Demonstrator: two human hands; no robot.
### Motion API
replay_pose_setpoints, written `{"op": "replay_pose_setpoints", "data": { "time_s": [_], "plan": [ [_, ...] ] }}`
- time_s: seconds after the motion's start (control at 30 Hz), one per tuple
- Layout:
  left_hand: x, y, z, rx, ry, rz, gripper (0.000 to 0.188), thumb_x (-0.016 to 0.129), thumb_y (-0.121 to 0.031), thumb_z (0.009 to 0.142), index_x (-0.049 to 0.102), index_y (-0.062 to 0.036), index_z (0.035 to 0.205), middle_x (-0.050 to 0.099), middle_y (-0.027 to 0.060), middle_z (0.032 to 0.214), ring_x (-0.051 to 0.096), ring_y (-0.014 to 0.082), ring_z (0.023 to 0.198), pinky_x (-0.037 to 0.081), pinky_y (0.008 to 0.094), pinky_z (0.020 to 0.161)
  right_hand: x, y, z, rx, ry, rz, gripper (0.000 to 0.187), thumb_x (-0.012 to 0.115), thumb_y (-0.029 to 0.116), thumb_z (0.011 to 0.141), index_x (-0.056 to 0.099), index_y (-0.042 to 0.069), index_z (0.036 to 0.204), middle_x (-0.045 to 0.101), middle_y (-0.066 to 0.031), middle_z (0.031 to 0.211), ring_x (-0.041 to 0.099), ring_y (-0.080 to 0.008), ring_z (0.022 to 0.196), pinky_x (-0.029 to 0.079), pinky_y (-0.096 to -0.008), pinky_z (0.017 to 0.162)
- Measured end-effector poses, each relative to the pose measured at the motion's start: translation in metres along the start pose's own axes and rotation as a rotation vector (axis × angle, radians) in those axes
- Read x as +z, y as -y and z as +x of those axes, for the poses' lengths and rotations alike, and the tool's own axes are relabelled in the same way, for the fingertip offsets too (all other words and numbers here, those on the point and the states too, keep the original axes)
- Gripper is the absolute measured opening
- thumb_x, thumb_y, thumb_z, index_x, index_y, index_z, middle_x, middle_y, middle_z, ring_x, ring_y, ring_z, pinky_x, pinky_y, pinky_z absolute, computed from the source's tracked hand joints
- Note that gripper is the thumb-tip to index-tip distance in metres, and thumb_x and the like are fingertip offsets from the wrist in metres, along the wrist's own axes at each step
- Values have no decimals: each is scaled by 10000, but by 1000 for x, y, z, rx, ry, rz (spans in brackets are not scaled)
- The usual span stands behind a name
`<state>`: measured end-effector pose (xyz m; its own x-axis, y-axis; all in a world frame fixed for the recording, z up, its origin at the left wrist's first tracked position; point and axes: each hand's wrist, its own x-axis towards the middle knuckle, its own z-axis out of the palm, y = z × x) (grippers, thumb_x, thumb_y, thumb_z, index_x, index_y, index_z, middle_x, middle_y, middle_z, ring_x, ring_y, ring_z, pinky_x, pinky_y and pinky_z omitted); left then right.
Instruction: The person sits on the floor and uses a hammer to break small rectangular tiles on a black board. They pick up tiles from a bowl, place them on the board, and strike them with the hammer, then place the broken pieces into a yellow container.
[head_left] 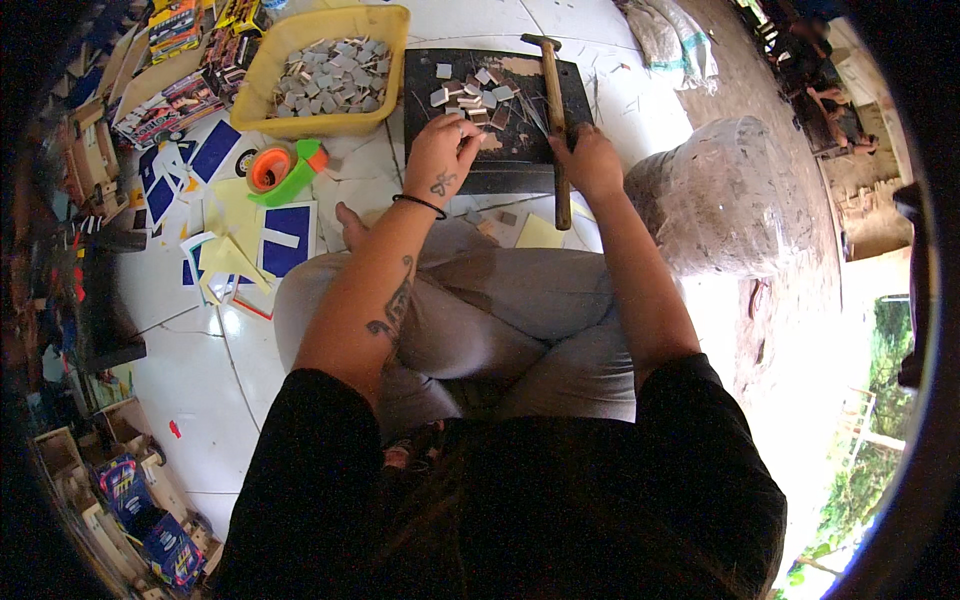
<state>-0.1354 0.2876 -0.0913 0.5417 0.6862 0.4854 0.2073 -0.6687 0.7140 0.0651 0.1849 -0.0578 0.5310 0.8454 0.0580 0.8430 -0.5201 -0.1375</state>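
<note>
Presently listed, by clock-face position from the centre of the view:

Low black surface (515,152), at twelve; its near left part is covered by a hand.

Small square pieces (489,99), grey-faced with brown sides, heaped on that surface at twelve; overlapping, so the count is uncertain.

Left hand (440,150), just short of twelve, at the near edge of the heap; fingers bent, thumb toward the index finger. Whether a piece is pinched cannot be told.

Hammer (554,100), wooden-handled, between twelve and one; head toward the far edge, handle end overhanging the near edge.

Right hand (592,160), at one, beside the handle; fingers curled and partly hidden, so whether they grasp it cannot be told.

Thin strands (534,112), left of the handle; too fine to identify.

Yellow bin (300,126), at eleven, holding many similar pieces; lower layers hidden.

Green tape dispenser (297,178) with orange parts, at ten, on the tiled floor (185,370).

Blue sheets (285,245), between nine and ten, partly covered by paper scraps.

Plastic-wrapped bundle (720,200), at two; contents obscured.

Pale sack (668,45), at one, beyond the bundle.

Wooden trays (75,475), at eight, cut by the dark rim.
</note>
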Motion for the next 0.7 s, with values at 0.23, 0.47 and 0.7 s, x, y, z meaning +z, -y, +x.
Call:
{"op": "replay_pose_setpoints", "data": {
  "time_s": [0.23, 0.47, 0.7],
  "plan": [
    [1, 1, -1, 54, -30, 4, 113, 638, -111, 792, 602, -10, 756, 537, 117, 705, 546, 294, 695, 459, 384, 656, 22, -8, 14, 64, -157, 35, 276, 508, 197, 857, 539, -54, 968, 602, -255, 907, 611, -343, 925, 501, -419, 802],
    [1, 1, -1, 76, -59, -23, 120, 638, -106, 789, 590, -1, 754, 536, 129, 715, 546, 304, 703, 456, 387, 657, -49, -15, -47, 119, 216, 1021, 333, 471, 235, 951, 458, 29, 1212, 564, -104, 784, 582, -191, 724, 479, -315, 648],
    [1, 1, -3, 56, -40, -19, 120, 629, -103, 800, 590, 0, 750, 536, 122, 706, 543, 291, 682, 458, 391, 651, -83, 1, -174, -64, 137, 594, 434, 434, 65, 938, 402, 146, 1364, 574, -90, 863, 569, -175, 721, 478, -292, 665]
  ]
}}
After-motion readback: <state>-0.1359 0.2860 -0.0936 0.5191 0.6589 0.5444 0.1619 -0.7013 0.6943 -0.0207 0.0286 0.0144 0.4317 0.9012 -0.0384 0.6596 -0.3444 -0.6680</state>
